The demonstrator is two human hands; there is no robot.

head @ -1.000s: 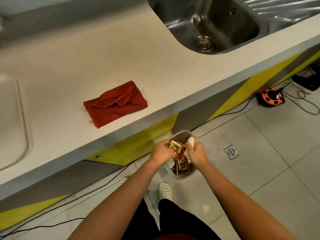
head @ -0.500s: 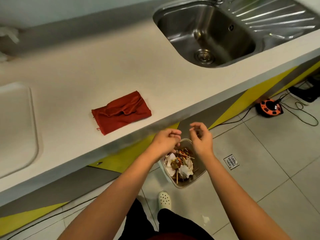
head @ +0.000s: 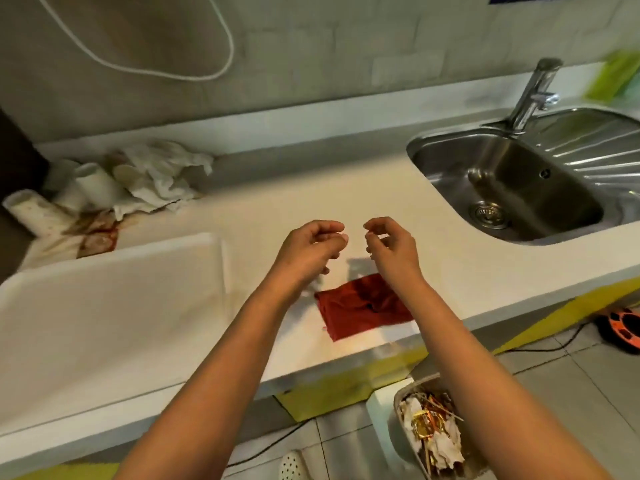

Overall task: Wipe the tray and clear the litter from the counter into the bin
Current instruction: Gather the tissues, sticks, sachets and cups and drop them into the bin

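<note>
White counter (head: 311,199) runs along a tiled wall, with a steel sink (head: 512,188) and its tap (head: 535,95) set in at the right. Both hands hang above the middle of the counter, close together but apart. The left hand (head: 308,251) has its fingers loosely curled with nothing in them; the right hand (head: 391,247) is the same, thumb and fingertips near each other but holding nothing that I can make out. Under the right wrist a folded red cloth (head: 353,313) lies flat on the counter, near its front edge. Left of the cloth sits the white tray (head: 104,313), its near side reaching the counter edge. Behind the tray, against the wall, lies the litter (head: 114,188): crumpled white paper, paper cups on their sides and a brown-stained wrapper. Down on the tiled floor, below the counter edge and under the right forearm, stands the bin (head: 401,441), holding white tissue, gold wrappers and thin sticks. An orange cable reel (head: 623,329) rests on the floor at the far right.
</note>
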